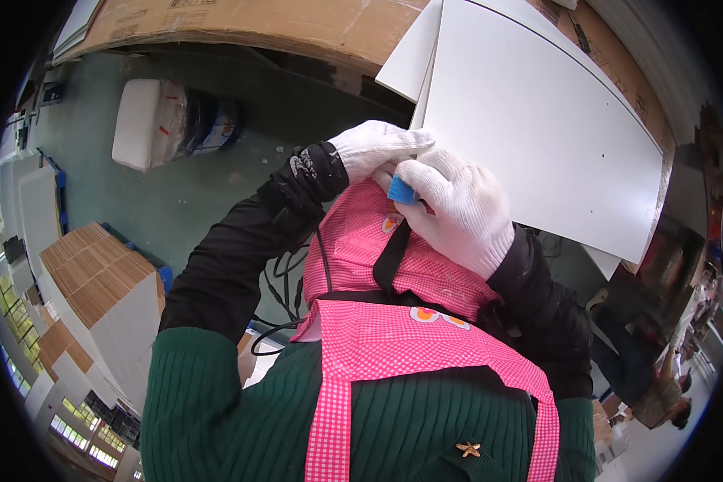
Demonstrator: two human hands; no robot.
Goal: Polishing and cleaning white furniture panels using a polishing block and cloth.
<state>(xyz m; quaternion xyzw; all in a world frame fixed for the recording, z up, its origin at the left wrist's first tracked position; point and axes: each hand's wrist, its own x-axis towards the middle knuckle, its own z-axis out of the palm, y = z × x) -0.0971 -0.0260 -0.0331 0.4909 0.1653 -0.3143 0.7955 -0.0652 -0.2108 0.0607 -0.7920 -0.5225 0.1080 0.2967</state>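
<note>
A large white panel (530, 128) lies in front of me, its near left corner by my hands. My left hand (381, 147), in a white knit glove, has its fingers stretched out flat toward the panel's left edge; its thumb is mostly hidden. Close beside it, my gloved right hand (462, 205) is closed round a small blue block-shaped piece (402, 190) at the panel's near left corner. Something red shows just under the right fingers, too small to name. What the blue piece touches underneath is hidden by the gloves.
Another white board (410, 60) sticks out under the panel's left side. Brown cardboard (241, 28) runs along the far edge. On the green floor to the left stand a white wrapped bundle (149, 124) and stacked boards (96, 273). Cables (285, 281) hang beside my apron. A person (659, 394) is at the far right.
</note>
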